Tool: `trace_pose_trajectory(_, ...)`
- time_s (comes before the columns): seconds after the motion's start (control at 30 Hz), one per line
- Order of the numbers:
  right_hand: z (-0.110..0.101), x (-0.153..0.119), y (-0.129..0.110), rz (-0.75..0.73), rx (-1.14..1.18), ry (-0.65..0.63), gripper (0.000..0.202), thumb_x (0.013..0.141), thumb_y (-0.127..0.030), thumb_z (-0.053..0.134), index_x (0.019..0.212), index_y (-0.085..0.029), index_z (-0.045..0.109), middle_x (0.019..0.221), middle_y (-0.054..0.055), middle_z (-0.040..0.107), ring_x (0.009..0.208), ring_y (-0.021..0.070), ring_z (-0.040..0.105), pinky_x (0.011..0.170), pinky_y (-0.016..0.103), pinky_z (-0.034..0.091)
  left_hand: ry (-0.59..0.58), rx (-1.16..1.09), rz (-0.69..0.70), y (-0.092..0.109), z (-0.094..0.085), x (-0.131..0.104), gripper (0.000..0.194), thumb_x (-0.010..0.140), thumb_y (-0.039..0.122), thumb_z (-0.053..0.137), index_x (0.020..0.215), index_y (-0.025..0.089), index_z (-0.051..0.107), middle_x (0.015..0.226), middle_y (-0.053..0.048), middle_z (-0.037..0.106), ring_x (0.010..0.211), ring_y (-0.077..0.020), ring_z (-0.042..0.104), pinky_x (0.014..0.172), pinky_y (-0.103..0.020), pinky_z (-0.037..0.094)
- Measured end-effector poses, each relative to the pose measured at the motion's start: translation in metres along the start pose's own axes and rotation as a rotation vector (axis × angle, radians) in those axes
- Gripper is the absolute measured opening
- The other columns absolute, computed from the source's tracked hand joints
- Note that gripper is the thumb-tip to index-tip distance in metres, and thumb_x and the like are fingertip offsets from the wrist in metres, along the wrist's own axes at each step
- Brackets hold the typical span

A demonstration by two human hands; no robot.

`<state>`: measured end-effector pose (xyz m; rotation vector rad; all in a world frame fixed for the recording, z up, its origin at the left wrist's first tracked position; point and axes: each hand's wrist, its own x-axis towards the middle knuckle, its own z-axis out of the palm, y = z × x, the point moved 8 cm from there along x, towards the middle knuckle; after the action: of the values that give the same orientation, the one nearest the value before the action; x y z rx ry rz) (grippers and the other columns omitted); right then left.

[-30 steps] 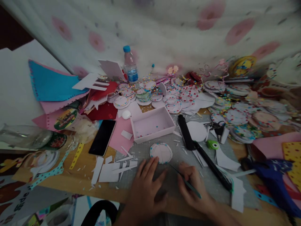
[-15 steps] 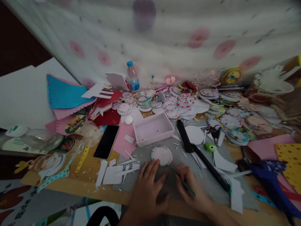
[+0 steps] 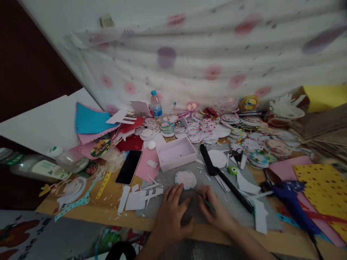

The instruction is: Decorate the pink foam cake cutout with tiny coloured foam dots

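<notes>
My left hand [image 3: 173, 207] lies spread, its fingertips touching the near edge of a round white paper disc [image 3: 185, 180] with coloured dots around its rim. The disc rests flat on a grey cutting mat [image 3: 165, 209]. Just to the right, my right hand [image 3: 213, 207] is closed around a thin pointed tool [image 3: 210, 205] with a dark green handle. Its dark tip points left, near the disc's lower right edge; whether it touches the disc I cannot tell. Behind the disc stands an open white box [image 3: 176, 164] with small specks inside.
Right of the box lie a black long-handled tool [image 3: 234, 189] and a blue glue gun [image 3: 292, 202]. A phone [image 3: 129, 167] and paper scraps [image 3: 135, 200] lie to the left. Decorated discs [image 3: 208, 126] are heaped behind, beside a water bottle [image 3: 155, 104].
The camera view has tilted up, showing more of the curtain. My left hand stays at the disc, and my right hand still holds the tool close to it.
</notes>
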<state>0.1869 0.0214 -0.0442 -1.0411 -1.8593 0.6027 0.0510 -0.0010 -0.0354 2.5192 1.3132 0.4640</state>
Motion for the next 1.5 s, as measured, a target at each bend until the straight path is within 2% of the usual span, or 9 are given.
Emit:
trace_pose_trajectory(0.17,-0.011,-0.003,0.000,-0.017,0.060,0.119,0.017,0.089,-0.013,0.044,0.082,-0.025,0.034,0.072,-0.002,0.045,0.063,0.0138,0.046,0.055,0.025,0.044,0.137,0.016,0.074,0.003,-0.007,-0.006,0.054,0.077,0.021,0.058,0.131,0.017,0.052,0.147,-0.016,0.041,0.136,-0.0316,0.039,0.108,-0.054,0.037)
trace_pose_trajectory(0.3,-0.024,-0.003,0.001,0.007,0.094,0.250,0.015,0.091,-0.016,0.042,0.082,-0.024,0.034,0.070,-0.003,0.041,0.059,0.0128,0.042,0.051,0.023,0.040,0.339,-0.015,0.005,-0.005,-0.021,-0.014,0.042,0.082,0.011,0.048,0.123,0.016,0.054,0.132,-0.015,0.054,0.124,-0.0269,0.050,0.103,-0.048,0.044)
trace_pose_trajectory(0.43,-0.031,-0.006,0.005,0.034,0.107,0.337,0.011,0.092,-0.020,0.045,0.084,-0.024,0.038,0.072,-0.002,0.042,0.061,0.0128,0.043,0.052,0.023,0.039,0.480,-0.052,-0.023,-0.011,-0.029,-0.021,0.039,0.085,0.007,0.045,0.122,0.017,0.053,0.124,-0.014,0.057,0.117,-0.0253,0.053,0.098,-0.046,0.046)
trace_pose_trajectory(0.7,-0.033,-0.015,0.006,0.037,0.123,0.355,0.004,0.091,-0.020,0.048,0.092,-0.024,0.046,0.074,0.000,0.047,0.063,0.0140,0.049,0.054,0.026,0.043,0.603,-0.130,-0.102,-0.020,-0.034,-0.031,0.035,0.088,0.007,0.044,0.120,0.017,0.053,0.122,-0.013,0.056,0.117,-0.0247,0.052,0.098,-0.045,0.045)
trace_pose_trajectory(0.83,-0.036,-0.016,0.000,-0.001,0.116,0.338,0.003,0.091,-0.021,0.049,0.094,-0.023,0.049,0.075,0.001,0.053,0.064,0.0149,0.054,0.055,0.027,0.047,0.632,-0.157,-0.150,-0.028,-0.045,-0.031,0.032,0.089,0.008,0.044,0.118,0.018,0.054,0.121,-0.012,0.056,0.116,-0.0233,0.052,0.097,-0.043,0.046)
trace_pose_trajectory(1.03,-0.047,-0.018,-0.010,-0.013,0.065,0.387,0.009,0.090,-0.019,0.051,0.098,-0.022,0.054,0.077,0.002,0.058,0.066,0.0150,0.059,0.057,0.026,0.050,0.694,-0.128,-0.172,-0.044,-0.078,-0.016,0.031,0.090,0.008,0.046,0.118,0.019,0.054,0.117,-0.011,0.057,0.113,-0.0220,0.053,0.096,-0.040,0.047)
trace_pose_trajectory(1.2,-0.069,-0.016,-0.014,0.009,-0.088,0.368,0.019,0.086,-0.012,0.056,0.102,-0.021,0.060,0.084,0.004,0.062,0.079,0.0168,0.063,0.067,0.027,0.052,0.575,0.042,-0.179,-0.057,-0.080,0.012,0.037,0.091,0.012,0.049,0.127,0.018,0.050,0.126,-0.012,0.057,0.120,-0.0245,0.051,0.100,-0.043,0.044)
trace_pose_trajectory(1.33,-0.086,0.013,-0.022,-0.057,-0.094,0.289,0.017,0.085,-0.012,0.056,0.097,-0.022,0.063,0.096,0.006,0.063,0.089,0.0187,0.063,0.074,0.031,0.052,0.432,0.181,-0.188,-0.072,-0.067,0.036,0.044,0.089,0.017,0.056,0.132,0.016,0.048,0.131,-0.012,0.058,0.127,-0.0298,0.046,0.103,-0.049,0.041)
trace_pose_trajectory(1.5,-0.090,0.061,-0.016,0.067,-0.030,0.348,0.017,0.086,-0.015,0.060,0.101,-0.024,0.062,0.096,0.005,0.068,0.090,0.0184,0.067,0.076,0.031,0.054,0.448,0.220,-0.109,-0.081,-0.069,0.049,0.023,0.089,0.008,0.054,0.102,0.020,0.066,0.097,-0.004,0.072,0.114,-0.0252,0.057,0.104,-0.047,0.038)
